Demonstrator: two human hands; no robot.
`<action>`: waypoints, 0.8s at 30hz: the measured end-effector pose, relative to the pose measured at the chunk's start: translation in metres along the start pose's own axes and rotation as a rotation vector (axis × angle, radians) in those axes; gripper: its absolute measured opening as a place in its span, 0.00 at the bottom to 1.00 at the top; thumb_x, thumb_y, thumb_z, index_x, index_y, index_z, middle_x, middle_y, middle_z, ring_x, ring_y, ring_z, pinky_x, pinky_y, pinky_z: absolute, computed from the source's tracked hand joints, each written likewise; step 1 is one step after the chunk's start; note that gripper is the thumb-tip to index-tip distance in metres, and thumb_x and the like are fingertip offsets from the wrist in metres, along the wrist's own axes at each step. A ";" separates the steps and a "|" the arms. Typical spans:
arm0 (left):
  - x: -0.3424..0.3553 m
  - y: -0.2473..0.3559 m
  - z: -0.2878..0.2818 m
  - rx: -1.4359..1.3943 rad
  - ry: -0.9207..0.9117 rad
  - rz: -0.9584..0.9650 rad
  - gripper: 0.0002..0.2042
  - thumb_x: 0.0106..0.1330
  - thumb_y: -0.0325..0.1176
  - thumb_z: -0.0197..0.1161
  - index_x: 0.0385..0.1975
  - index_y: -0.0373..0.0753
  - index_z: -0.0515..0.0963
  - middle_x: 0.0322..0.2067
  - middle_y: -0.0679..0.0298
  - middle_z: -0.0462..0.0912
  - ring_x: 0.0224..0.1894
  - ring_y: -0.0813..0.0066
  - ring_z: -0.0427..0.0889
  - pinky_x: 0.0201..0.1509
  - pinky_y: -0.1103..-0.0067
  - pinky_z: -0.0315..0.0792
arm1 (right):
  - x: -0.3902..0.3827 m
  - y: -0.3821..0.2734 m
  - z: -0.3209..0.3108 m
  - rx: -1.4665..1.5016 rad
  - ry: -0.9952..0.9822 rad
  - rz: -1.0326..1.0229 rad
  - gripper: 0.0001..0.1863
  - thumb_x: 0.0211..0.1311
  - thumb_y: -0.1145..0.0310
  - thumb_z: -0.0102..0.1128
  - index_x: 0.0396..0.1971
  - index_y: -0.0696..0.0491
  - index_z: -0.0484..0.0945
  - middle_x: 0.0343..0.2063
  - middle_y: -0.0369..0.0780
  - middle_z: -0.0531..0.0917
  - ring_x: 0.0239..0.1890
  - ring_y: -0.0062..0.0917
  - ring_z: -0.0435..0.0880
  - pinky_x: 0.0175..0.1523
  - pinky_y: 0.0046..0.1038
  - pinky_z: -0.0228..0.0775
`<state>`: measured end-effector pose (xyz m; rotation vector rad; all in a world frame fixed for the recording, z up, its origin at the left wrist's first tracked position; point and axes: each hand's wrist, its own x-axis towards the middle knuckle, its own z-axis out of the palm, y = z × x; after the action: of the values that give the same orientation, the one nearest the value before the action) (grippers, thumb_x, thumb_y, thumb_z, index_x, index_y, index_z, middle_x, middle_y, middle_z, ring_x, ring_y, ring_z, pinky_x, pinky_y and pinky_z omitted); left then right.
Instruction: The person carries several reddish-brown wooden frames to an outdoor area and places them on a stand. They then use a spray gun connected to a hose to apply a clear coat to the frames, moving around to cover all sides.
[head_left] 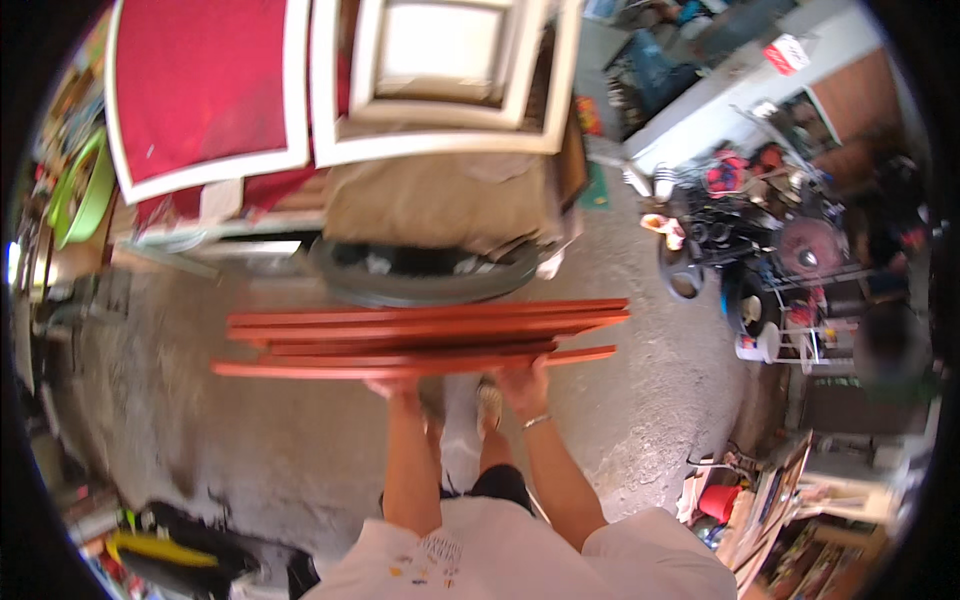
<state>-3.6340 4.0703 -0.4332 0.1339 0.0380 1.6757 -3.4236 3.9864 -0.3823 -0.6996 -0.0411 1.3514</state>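
Observation:
Several orange-red wooden frames or boards [420, 326], seen edge-on and slightly blurred, are held crosswise in front of my body. My left hand [393, 385] grips the near side left of the middle. Right of the middle, my right hand [524, 384] with a bracelet at the wrist grips the same near edge. The fingers of both hands are mostly hidden under the pieces. Just beyond the stack is a large dark round tub or ring [425, 291], partly covered by brown cardboard [440, 205].
White frames [297, 85], one around red material, lie at the far side on a cluttered table. A green basin [82, 190] stands at left. Piled household items and a fan [810, 247] fill the right. A dark scooter [215, 550] is at lower left, wooden boards [770, 510] at lower right.

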 end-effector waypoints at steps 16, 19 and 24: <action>0.007 -0.020 0.003 -0.086 0.538 -0.127 0.32 0.62 0.57 0.50 0.63 0.44 0.70 0.63 0.57 0.71 0.66 0.52 0.66 0.69 0.52 0.60 | 0.014 0.003 -0.018 0.161 0.067 0.009 0.31 0.62 0.37 0.58 0.49 0.50 0.76 0.51 0.39 0.79 0.54 0.36 0.76 0.62 0.45 0.67; 0.013 -0.023 -0.016 -0.170 0.531 -0.166 0.32 0.64 0.57 0.49 0.63 0.45 0.70 0.63 0.58 0.71 0.67 0.53 0.66 0.69 0.54 0.60 | 0.029 0.003 -0.019 0.093 0.186 -0.022 0.24 0.66 0.45 0.59 0.47 0.51 0.78 0.47 0.40 0.81 0.51 0.35 0.78 0.60 0.46 0.70; 0.014 -0.033 -0.026 -0.199 0.670 -0.182 0.33 0.65 0.60 0.46 0.65 0.45 0.68 0.64 0.61 0.69 0.67 0.57 0.65 0.71 0.57 0.57 | 0.040 0.003 -0.029 -0.056 0.253 0.000 0.15 0.69 0.57 0.57 0.43 0.54 0.80 0.43 0.41 0.84 0.47 0.35 0.81 0.58 0.44 0.75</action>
<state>-3.6053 4.0893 -0.4615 -0.5685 0.3738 1.4680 -3.4044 4.0100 -0.4210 -0.9130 0.1241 1.2565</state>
